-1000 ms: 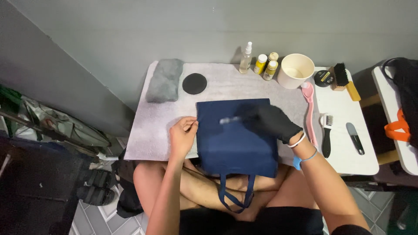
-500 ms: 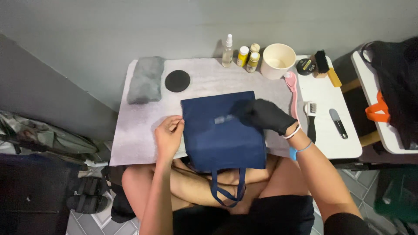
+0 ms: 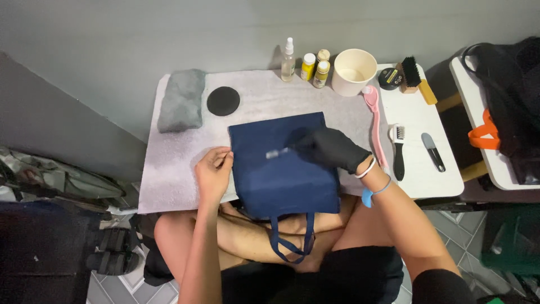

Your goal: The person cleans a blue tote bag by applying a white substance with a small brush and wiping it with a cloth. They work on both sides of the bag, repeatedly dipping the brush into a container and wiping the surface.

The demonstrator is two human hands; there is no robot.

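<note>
the navy bag (image 3: 284,169) lies flat on the grey mat (image 3: 169,169), its handles hanging off the near edge over the person's lap. the left hand (image 3: 212,173), bare, pinches the bag's left edge with fingers closed on the cloth. the right hand (image 3: 329,148), in a black glove, grips a small brush (image 3: 277,152) (blurred, so its head is hard to read) over the bag's middle. if the left pinch loosens, the cloth could bunch or slide towards the lap. right of the bag: one pink brush (image 3: 374,121), two dark tools. further back: one grey cloth (image 3: 181,99), one black disc (image 3: 223,101), three bottles, one cup (image 3: 354,71).
</note>
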